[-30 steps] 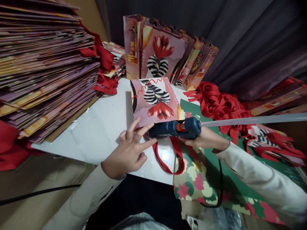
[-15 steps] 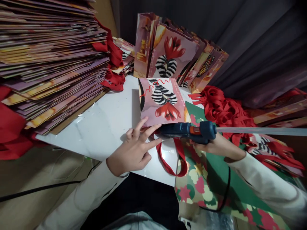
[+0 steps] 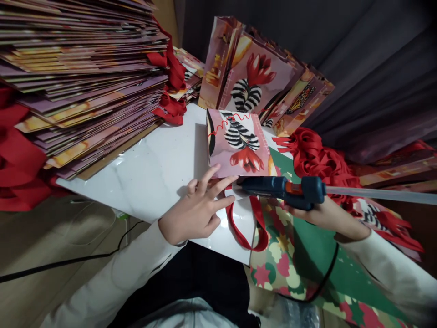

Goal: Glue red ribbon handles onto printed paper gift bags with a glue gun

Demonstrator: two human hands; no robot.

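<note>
A pink paper gift bag (image 3: 218,157) printed with zebra stripes and a red tulip lies on the white tabletop (image 3: 160,159), its opening edge towards me. My left hand (image 3: 194,212) rests at that edge with fingers spread, fingertips touching the paper. A red ribbon handle (image 3: 235,232) loops from the bag towards my body. My right hand (image 3: 324,214) grips a dark blue glue gun (image 3: 273,187), its nozzle pointing left at the bag's opening. A translucent glue stick (image 3: 375,193) juts from its back end. The trigger fingers are partly hidden behind the gun.
A tall stack of flat gift bags (image 3: 85,82) fills the left. Several upright bags (image 3: 259,73) stand behind. Heaped red ribbons (image 3: 317,159) lie at right, beside green patterned paper (image 3: 307,241). A black cord (image 3: 329,273) hangs below my right arm.
The glue gun and my right hand have shifted to the right along the bag's edge. My left hand stays spread at the edge. The whole view has shifted slightly.
</note>
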